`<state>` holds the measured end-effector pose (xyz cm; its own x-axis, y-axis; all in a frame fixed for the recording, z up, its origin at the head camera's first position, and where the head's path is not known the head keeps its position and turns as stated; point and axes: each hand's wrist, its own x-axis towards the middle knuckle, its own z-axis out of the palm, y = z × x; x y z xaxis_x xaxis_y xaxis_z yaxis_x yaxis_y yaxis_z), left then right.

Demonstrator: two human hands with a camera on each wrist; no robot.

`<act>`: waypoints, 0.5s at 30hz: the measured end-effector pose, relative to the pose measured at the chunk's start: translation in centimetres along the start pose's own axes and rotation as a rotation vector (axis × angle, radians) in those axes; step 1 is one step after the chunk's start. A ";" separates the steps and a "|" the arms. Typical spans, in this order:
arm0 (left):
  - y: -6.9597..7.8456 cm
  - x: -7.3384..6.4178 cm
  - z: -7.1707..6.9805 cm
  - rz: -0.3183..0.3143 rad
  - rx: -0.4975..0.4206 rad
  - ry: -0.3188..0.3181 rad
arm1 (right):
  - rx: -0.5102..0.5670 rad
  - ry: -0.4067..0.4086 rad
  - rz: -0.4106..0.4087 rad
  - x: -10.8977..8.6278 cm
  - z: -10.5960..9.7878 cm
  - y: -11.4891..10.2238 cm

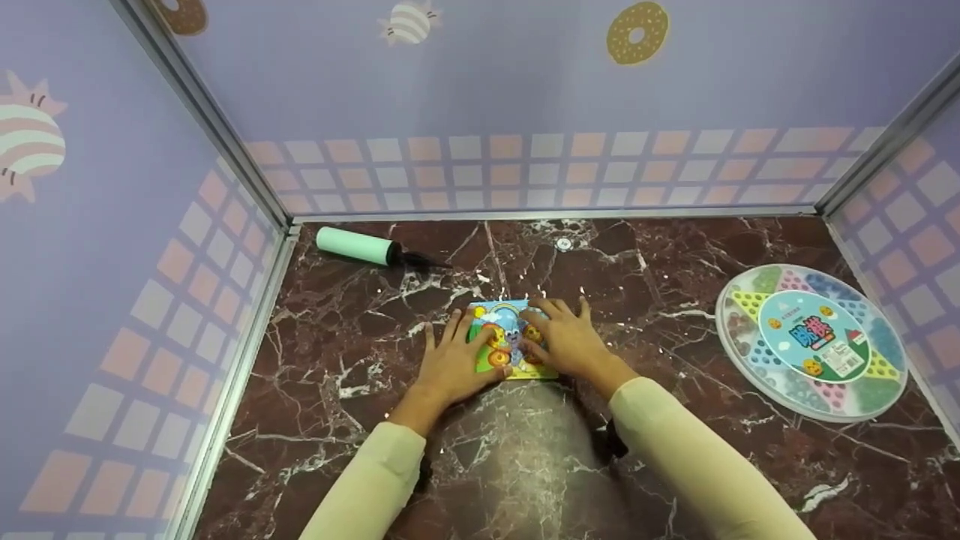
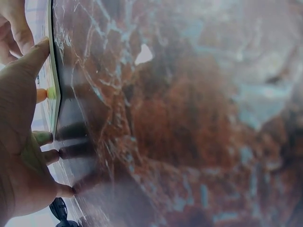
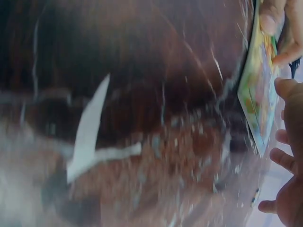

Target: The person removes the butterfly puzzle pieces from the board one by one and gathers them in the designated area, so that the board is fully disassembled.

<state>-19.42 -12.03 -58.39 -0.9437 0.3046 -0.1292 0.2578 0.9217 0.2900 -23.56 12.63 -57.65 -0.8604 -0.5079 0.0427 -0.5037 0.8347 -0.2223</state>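
Observation:
A small flat picture board with a bright cartoon print lies on the dark marbled table. My left hand rests at its left side with fingers spread, the thumb on its lower edge. On its right part lies my right hand, with loosely bent fingers touching the print. In the left wrist view the board appears edge-on as a thin slab beside the left hand. The right wrist view shows the board's printed face, with the right hand's fingers spread around its edge.
A mint-green hand pump with a black nozzle lies at the back left. At the right is a round, clear-lidded Chinese checkers set. A small white disc sits near the back wall. Patterned panels border the table.

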 end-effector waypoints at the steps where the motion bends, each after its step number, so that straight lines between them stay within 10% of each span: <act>1: 0.0 0.0 -0.1 0.000 0.000 0.002 | 0.001 0.003 -0.009 0.2 0.2 -0.2; 15: -0.2 0.0 0.1 0.039 -0.021 0.030 | 0.024 0.015 -0.070 1.9 1.4 -2.8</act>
<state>-19.44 -12.21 -58.56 -0.9388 0.3328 -0.0891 0.2906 0.9039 0.3138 -23.65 9.06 -58.27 -0.8244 -0.5612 0.0733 -0.5606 0.7919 -0.2420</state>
